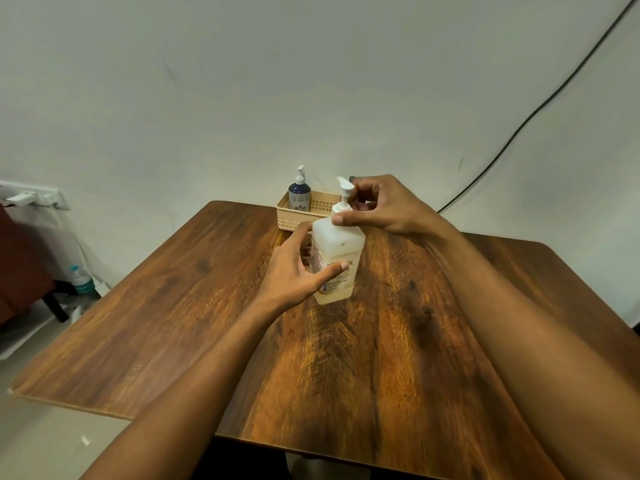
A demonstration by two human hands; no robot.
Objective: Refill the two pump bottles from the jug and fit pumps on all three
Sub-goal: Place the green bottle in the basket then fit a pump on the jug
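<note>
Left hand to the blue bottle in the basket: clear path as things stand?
Probably yes. The left hand is on the near side of the white jug; the blue bottle stands upright in the basket, behind and left of the jug, with bare table on that side.

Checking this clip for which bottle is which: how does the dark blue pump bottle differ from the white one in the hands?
The dark blue bottle is small, rounded and patterned; the white bottle is larger, squarish and translucent with a printed label. The blue one stands in the beige basket near the wall, untouched; the white one stands on the table, left hand on its body, right hand at its pump. Both carry white pumps.
</note>
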